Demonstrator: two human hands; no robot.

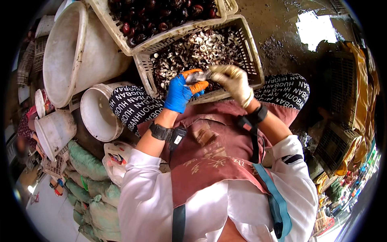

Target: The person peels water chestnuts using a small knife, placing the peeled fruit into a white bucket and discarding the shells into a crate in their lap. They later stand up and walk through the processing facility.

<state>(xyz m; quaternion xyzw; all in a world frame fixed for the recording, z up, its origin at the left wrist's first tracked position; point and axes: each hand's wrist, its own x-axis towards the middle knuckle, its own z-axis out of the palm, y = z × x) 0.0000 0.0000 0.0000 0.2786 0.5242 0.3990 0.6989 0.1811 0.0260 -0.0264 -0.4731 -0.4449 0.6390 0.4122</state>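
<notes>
In left hand, gripping a small greyish piece at the frame's upper centre; with right hand, narrowed beside it, cannot tell on what

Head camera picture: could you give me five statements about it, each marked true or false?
1. The left hand wears a blue-and-orange glove. True.
2. The right hand is bare. False: it wears a whitish glove.
3. The crate nearest the hands is empty. False: it holds many pale pieces.
4. Green sacks lie at lower left. True.
5. The hands are far apart. False: they are close together, at a small greyish thing.
</notes>
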